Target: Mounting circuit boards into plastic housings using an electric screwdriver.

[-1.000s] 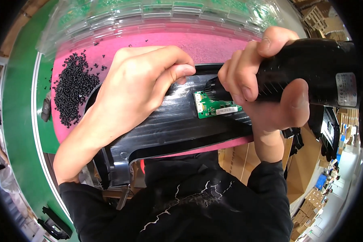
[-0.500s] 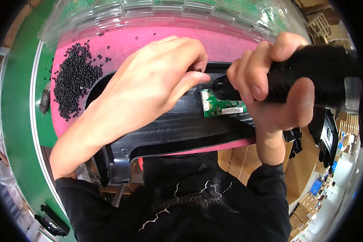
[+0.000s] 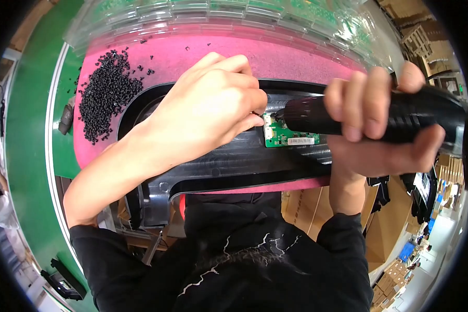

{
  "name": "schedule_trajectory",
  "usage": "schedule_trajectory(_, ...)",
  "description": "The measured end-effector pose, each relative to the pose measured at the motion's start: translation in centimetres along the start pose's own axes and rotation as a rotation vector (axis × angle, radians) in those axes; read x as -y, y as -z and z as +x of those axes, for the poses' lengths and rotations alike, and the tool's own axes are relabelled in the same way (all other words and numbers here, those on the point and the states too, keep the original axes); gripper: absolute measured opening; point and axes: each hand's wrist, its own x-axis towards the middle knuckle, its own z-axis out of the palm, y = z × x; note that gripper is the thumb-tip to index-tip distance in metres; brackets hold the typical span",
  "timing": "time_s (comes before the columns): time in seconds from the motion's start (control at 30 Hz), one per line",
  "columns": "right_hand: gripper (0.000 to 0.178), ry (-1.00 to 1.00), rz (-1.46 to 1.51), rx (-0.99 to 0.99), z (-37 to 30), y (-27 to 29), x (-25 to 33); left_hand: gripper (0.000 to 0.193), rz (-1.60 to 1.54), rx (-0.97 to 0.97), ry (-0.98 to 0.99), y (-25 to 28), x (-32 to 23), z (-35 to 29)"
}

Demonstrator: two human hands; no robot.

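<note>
My right hand (image 3: 366,122) is wrapped round a black electric screwdriver (image 3: 312,115), held nearly level with its tip pointing left. The tip is over the upper left part of a green circuit board (image 3: 291,136), which has white connectors on its left edge. That board lies inside a long black plastic housing (image 3: 213,171). My left hand (image 3: 213,101) is closed in a pinch just left of the board. A small dark bit shows at its fingertips, too hidden to name.
A heap of small black screws (image 3: 106,96) lies on the pink mat (image 3: 286,60) at the left, with a few scattered beyond. Clear plastic trays (image 3: 218,18) line the far side. A dark lump (image 3: 66,119) rests on the green surface (image 3: 28,171). Cardboard (image 3: 312,208) stands below right.
My right hand and the screwdriver have swung slightly down and right, the tool now more level. My left hand's fingertips have dropped toward the board's left edge. The whole view has shifted slightly.
</note>
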Motion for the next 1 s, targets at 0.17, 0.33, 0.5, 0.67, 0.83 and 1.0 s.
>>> schedule_trajectory(0.17, 0.051, 0.065, 0.056, -0.141, -0.4, -0.9, 1.8, 0.019, -0.193, -0.053, 0.006, -0.4, -0.7, 0.5)
schedule_trajectory(0.33, 0.051, 0.101, 0.116, -0.120, -0.8, -0.5, 2.5, 0.021, -0.314, -0.017, 0.105, -0.5, -1.3, 1.0)
schedule_trajectory(0.5, 0.051, 0.072, 0.029, -0.051, -1.2, 0.4, 3.0, 0.023, -0.355, -0.098, 0.088, -0.7, -2.1, 2.0)
schedule_trajectory(0.67, 0.058, 0.046, 0.013, 0.089, -1.0, 1.3, 2.4, 0.019, -0.125, -0.117, -0.069, -0.7, -1.9, 1.9)
schedule_trajectory(0.83, 0.060, -0.159, 0.047, -0.128, -1.6, -0.4, 1.4, 0.009, -0.141, -0.143, 0.054, -0.4, -1.0, 1.6)
schedule_trajectory(1.0, 0.059, -0.197, -0.038, -0.145, -1.8, -1.7, 0.5, 0.008, -0.115, -0.140, 0.076, -0.1, -1.4, 0.9)
